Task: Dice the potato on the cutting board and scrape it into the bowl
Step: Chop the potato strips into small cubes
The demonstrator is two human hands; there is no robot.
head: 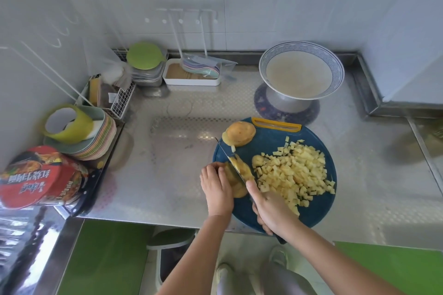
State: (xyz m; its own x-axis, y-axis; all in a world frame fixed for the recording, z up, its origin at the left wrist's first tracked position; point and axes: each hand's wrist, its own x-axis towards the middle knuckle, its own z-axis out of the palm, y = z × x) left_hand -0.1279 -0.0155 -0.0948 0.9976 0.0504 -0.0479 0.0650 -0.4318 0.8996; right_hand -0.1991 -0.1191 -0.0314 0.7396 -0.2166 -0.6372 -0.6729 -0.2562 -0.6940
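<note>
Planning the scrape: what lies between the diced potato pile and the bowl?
Head view: bare blue cutting board, its yellow handle, then the patterned mat under the bowl.

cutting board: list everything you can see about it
The cutting board is round, dark blue, plastic-looking, with a yellow handle slot at its far edge. It lies flat on the steel counter. Diced potato covers its right half; a potato piece sits far left. At its near left the left hand holds potato slices while the right hand grips a knife cutting them.
</note>
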